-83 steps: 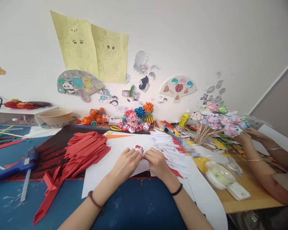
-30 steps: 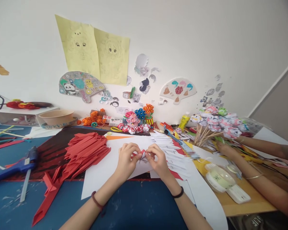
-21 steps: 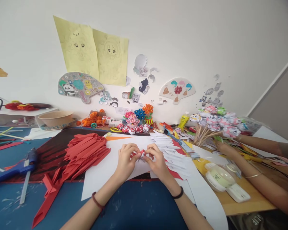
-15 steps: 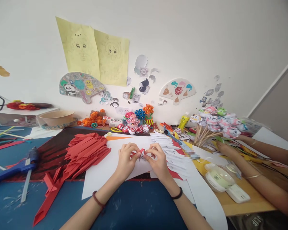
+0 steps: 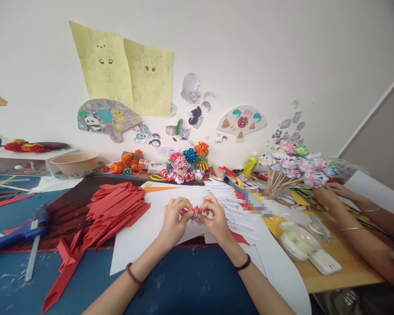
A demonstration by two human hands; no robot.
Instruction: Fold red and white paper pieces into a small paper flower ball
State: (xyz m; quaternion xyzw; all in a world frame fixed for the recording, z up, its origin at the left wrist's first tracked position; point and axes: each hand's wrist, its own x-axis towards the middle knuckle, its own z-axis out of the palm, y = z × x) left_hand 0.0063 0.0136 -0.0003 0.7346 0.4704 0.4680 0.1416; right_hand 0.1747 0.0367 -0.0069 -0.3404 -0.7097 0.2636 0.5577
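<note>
My left hand (image 5: 173,220) and my right hand (image 5: 214,218) meet over a white sheet (image 5: 144,236) on the table. Both pinch a small red and white folded paper piece (image 5: 192,213) between their fingertips, a little above the sheet. A pile of folded red paper strips (image 5: 114,208) lies to the left of my hands. A spread of folded white strips (image 5: 231,205) lies to their right.
A blue glue gun (image 5: 18,232) lies at the left. Small paper flowers (image 5: 184,166), scissors and a yellow glue bottle (image 5: 250,165) line the wall. Another person's hands (image 5: 328,194) handle a bunch of paper flowers on sticks (image 5: 292,168) at the right. White round containers (image 5: 298,243) sit on the wooden table.
My fingers have lifted the small paper piece off the sheet and keep working it between both hands. The other person's hands have moved back up to the bunch of flowers.
</note>
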